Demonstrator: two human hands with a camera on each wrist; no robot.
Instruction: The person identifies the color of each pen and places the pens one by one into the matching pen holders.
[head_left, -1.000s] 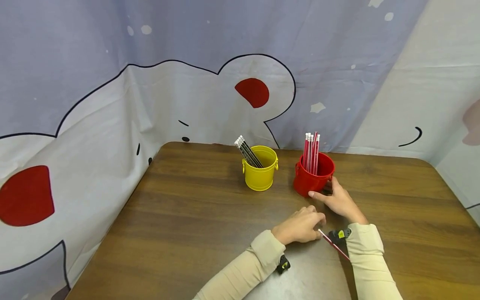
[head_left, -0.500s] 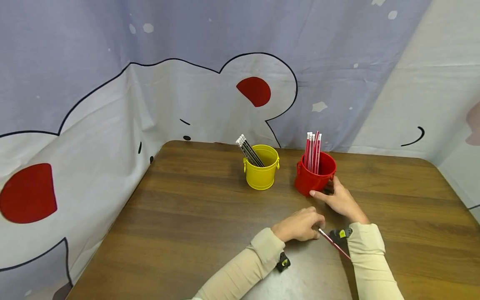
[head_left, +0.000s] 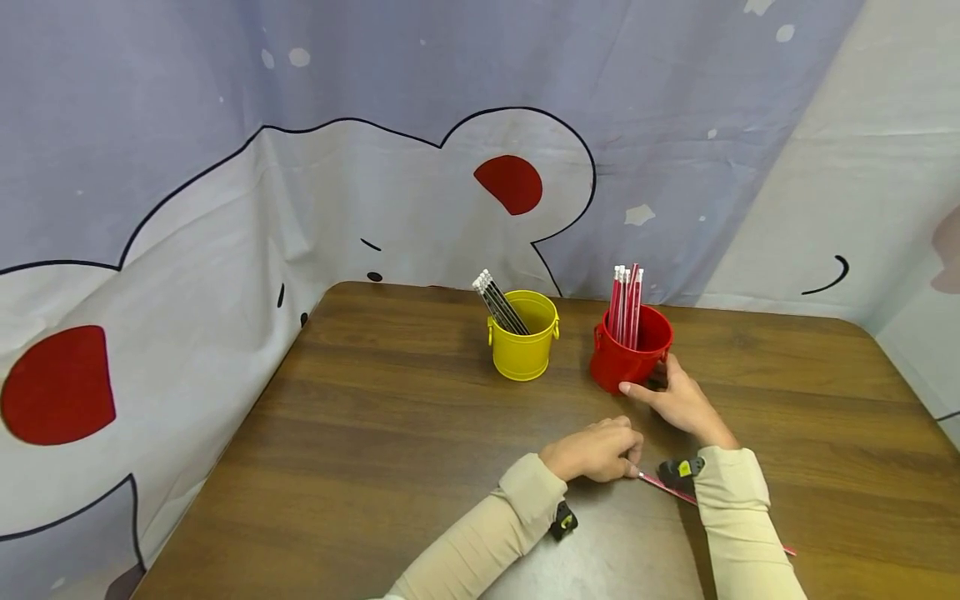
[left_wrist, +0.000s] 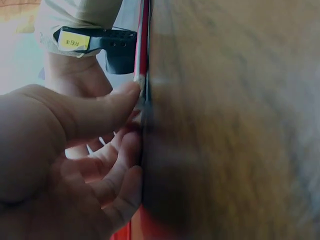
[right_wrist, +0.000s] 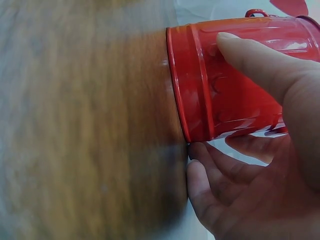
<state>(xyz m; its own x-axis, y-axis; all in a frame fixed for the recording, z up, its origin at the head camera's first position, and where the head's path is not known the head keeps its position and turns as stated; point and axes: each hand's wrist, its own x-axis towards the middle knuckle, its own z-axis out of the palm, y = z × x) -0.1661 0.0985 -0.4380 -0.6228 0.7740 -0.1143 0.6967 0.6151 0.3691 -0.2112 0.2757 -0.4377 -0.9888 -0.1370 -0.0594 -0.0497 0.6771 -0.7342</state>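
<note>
My left hand pinches the white eraser end of a red pencil, low over the tabletop. The pencil slants right and passes behind the right sleeve; its far end shows beyond it. In the left wrist view my thumb meets the pencil at that end, with the other fingers curled. My right hand holds the lower side of a red bucket, thumb across its front and fingers at its right side. Several red pencils with white erasers stand in the bucket.
Left of the red bucket stands a yellow bucket holding several dark pencils that lean left. Both are near the back of the brown wooden table. A printed curtain hangs behind and along the left side.
The pencil has turned to a shallower slant, so its far end now shows right of the right sleeve. My left hand has shifted slightly left. The right hand stays at the red bucket.
</note>
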